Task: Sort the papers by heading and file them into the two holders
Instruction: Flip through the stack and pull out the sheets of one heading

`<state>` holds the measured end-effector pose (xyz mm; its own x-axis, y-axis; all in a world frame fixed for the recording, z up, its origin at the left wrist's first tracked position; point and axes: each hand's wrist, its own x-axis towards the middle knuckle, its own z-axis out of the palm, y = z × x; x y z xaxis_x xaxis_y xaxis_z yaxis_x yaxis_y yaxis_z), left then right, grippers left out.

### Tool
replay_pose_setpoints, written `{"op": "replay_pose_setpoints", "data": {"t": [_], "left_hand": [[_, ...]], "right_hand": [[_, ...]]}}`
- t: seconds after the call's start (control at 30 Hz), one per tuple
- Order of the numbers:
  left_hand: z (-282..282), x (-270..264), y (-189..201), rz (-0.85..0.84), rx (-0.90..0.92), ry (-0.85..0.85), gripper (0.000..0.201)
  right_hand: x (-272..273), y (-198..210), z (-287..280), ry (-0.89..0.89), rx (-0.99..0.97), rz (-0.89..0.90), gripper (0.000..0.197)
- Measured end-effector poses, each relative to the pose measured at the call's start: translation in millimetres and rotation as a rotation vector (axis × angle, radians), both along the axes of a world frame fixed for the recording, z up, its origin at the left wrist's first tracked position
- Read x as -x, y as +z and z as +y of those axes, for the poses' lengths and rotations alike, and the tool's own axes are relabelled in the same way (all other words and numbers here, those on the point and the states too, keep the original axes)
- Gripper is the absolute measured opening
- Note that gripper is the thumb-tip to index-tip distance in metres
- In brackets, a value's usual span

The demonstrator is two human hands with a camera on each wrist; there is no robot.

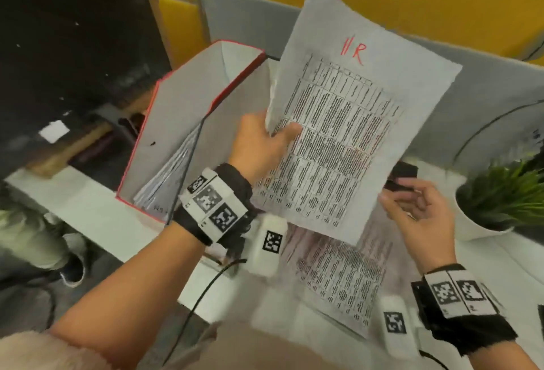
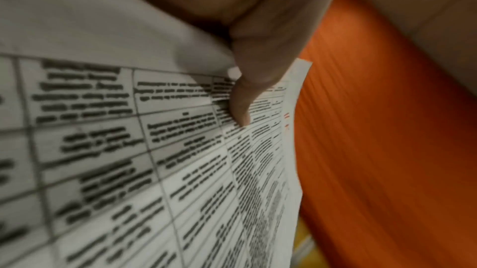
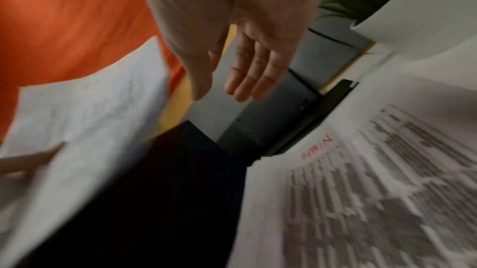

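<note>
My left hand (image 1: pixel 276 131) pinches a printed sheet (image 1: pixel 347 134) by its left edge, thumb (image 2: pixel 242 99) on the front. The sheet carries a table of text and a red "HR" heading, and it hangs tilted above the desk. Just left of it stand two grey holders with red rims: the near holder (image 1: pixel 164 122) has several papers inside, and the far holder (image 1: pixel 235 90) is beside the sheet's edge. A stack of papers (image 1: pixel 338 275) lies flat under the sheet, and its top page has a red heading (image 3: pixel 316 147). My right hand (image 1: pixel 409 196) hovers relaxed and empty by the sheet's right edge.
A potted plant (image 1: pixel 506 193) in a white pot stands at the right. A black object (image 1: pixel 403 175) lies beyond my right hand. Two white tagged blocks (image 1: pixel 269 244) (image 1: pixel 394 322) sit on the white desk near the stack. A black cable (image 1: pixel 206 290) runs off the front edge.
</note>
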<state>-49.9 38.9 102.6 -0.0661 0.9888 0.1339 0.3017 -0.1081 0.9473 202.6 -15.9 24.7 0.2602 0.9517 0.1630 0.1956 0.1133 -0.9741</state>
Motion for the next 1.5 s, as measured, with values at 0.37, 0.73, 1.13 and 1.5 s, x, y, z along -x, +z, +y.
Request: {"op": "replay_pose_setpoints", "data": {"t": [0.37,0.73,1.13,1.5], "left_hand": [[10,165,52,0.195,0.102,0.249,0.019],[50,205,-1,0.623,0.314,0.299,0.044],[32,202,-22,0.068,-0.068,0.316,0.066],[31,192,-31,0.239,0.087,0.213,0.034]], "right_hand": [[-33,-84,-19,-0.079,0.420,-0.292,0.041],[-42,-125,-28,-0.158,0.667,-0.813,0.082],[-42,-122,-29,-0.147,0.709,-0.744,0.085],[-44,-121,-30,-0.109,0.713,-0.760,0.082]]}}
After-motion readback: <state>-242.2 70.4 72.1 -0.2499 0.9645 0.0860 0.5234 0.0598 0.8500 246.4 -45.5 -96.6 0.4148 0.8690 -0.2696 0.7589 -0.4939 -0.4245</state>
